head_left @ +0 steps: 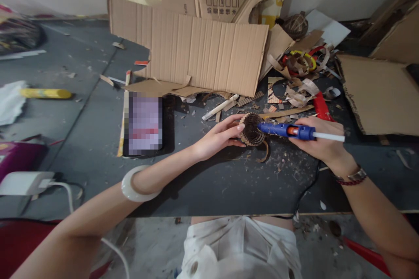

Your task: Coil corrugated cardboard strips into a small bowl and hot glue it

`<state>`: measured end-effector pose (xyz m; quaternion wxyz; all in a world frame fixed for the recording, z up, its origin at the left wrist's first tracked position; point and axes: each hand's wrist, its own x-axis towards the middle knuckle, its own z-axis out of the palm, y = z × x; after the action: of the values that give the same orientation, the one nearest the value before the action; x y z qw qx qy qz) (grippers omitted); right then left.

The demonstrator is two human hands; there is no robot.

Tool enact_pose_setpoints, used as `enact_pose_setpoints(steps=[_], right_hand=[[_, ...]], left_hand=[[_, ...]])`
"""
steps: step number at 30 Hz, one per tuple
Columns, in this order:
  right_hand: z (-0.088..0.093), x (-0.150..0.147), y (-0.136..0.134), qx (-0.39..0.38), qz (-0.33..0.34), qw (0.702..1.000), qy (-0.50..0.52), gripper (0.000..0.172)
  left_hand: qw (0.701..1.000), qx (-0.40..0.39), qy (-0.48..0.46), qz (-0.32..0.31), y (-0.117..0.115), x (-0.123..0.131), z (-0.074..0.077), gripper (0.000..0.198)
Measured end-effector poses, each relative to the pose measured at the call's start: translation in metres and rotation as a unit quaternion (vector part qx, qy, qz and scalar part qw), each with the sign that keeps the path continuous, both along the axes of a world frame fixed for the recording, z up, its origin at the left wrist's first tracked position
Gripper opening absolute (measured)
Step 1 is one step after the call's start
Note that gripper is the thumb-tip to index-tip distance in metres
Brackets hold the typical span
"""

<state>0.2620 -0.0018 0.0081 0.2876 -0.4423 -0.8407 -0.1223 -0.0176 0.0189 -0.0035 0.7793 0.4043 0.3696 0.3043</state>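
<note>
My left hand [229, 132] is closed on the left side of a small round cup [252, 130] built up from coiled corrugated cardboard strip. The cup's opening faces me, and a loose strip end [263, 153] curls away below it. In my right hand [322, 137] is a blue hot glue gun [275, 129], with a white glue stick [329, 136] jutting from its back. The gun's nozzle points left and reaches the cup's right rim; whether it touches cannot be made out. A black cord [312, 183] runs down from under my right hand.
A large corrugated cardboard sheet [209, 52] leans at the back. Cardboard scraps and yellow-handled scissors [306, 59] lie behind my right hand. A phone [145, 124] with a blurred screen lies left, near a yellow marker-like stick [46, 93] and a white charger [26, 183]. A cardboard piece [379, 96] sits right.
</note>
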Motion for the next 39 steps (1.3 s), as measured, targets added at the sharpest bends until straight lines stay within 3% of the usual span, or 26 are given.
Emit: enact_pose_setpoints(steps=[16, 39], right_hand=[[-0.004, 0.006, 0.001, -0.008, -0.022, 1.0, 0.005, 0.021], [-0.007, 0.008, 0.004, 0.043, -0.064, 0.997, 0.008, 0.027]], left_hand=[[1.0, 0.003, -0.004, -0.004, 0.0, 0.0, -0.001, 0.043], [1.0, -0.003, -0.004, 0.0, 0.0, 0.0, 0.001, 0.042]])
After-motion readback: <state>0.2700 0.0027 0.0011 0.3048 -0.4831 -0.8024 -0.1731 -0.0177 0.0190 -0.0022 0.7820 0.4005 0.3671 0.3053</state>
